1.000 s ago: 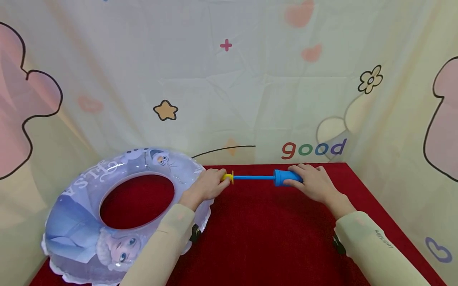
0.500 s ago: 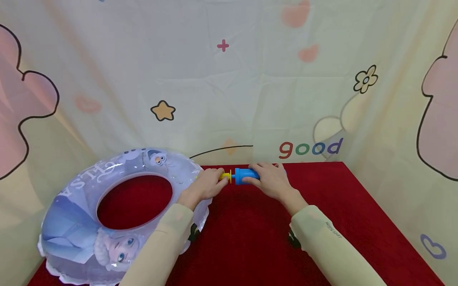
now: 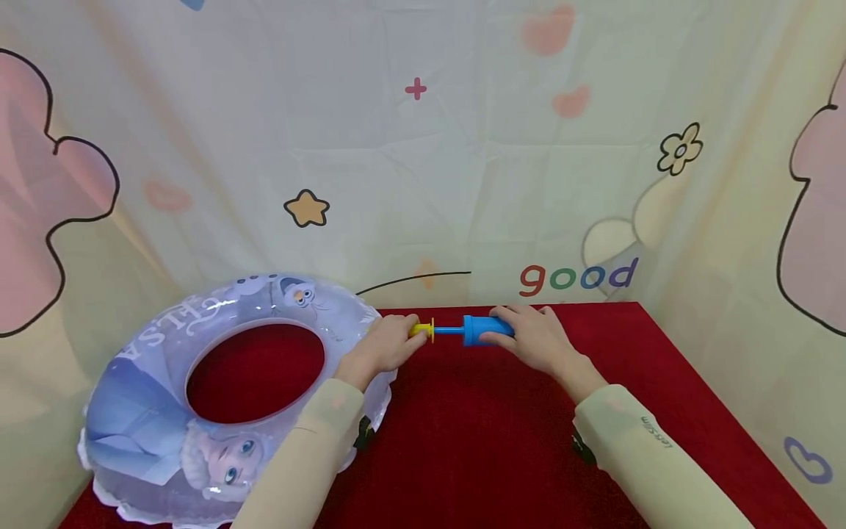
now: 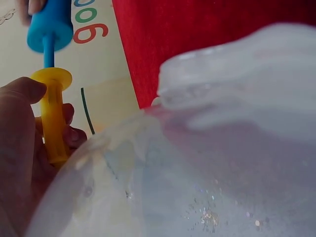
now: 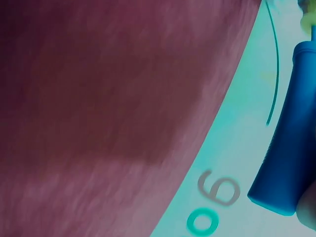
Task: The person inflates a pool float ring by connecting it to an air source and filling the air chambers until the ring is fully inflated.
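A hand air pump spans my two hands, held level over the far part of the table. My left hand (image 3: 386, 343) grips its yellow handle (image 4: 53, 118), the thumb by the flange in the left wrist view. With my right hand (image 3: 537, 338) I hold the blue pump barrel (image 3: 476, 330), fingers over the top and thumb below. A short length of thin blue rod (image 3: 449, 330) shows between handle and barrel. The inflated swim ring (image 3: 142, 433), pale violet with printed cartoon figures, lies to the left, partly behind my left forearm.
Red cloth (image 3: 476, 441) covers the table. Behind it and at both sides hangs a pale printed curtain (image 3: 370, 147), with the word "good" low at the back. Close up in the left wrist view, the ring (image 4: 207, 173) fills the lower right.
My right hand first moved left, pushing the barrel up near the yellow handle, then drew back right, so part of the rod shows again. The left hand stayed almost still; the ring did not move.
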Motion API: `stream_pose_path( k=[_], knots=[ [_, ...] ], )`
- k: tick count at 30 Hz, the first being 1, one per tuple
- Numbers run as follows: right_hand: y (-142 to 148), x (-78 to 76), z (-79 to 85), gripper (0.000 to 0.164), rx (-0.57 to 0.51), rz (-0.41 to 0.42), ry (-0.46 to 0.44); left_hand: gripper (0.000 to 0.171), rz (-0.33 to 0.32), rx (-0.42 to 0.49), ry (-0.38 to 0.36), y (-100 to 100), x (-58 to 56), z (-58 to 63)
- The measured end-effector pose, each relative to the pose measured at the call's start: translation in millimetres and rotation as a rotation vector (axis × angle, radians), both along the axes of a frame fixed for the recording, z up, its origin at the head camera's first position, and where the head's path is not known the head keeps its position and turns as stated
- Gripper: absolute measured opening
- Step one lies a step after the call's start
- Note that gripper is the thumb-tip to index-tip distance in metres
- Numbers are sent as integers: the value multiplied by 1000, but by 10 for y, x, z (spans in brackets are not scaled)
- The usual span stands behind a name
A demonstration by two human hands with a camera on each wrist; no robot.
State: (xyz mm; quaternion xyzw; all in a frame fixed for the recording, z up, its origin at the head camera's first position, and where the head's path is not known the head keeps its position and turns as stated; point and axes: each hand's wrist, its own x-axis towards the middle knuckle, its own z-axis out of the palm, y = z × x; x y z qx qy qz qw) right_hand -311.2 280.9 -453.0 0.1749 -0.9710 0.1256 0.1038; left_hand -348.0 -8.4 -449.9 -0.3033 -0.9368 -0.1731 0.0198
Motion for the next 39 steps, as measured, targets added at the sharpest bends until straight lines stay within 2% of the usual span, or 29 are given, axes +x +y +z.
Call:
stream_pose_path(
  k=[11, 18, 27, 34, 39],
  knots=[
    [675, 120, 64, 57, -10, -9, -4, 21, -7, 24, -19, -10, -13, 14],
    [835, 135, 82, 56, 2, -4, 10, 22, -13, 22, -25, -5, -12, 34],
    [515, 109, -16, 55, 37, -7, 27, 20, -17, 6, -28, -23, 20, 66],
    [-18, 77, 10, 54, 46, -7, 73, 20, -23, -3, -15, -34, 46, 64],
    [-396, 33, 8, 57, 45, -12, 71, 22, -22, -17, -15, -38, 63, 59]
  ],
)
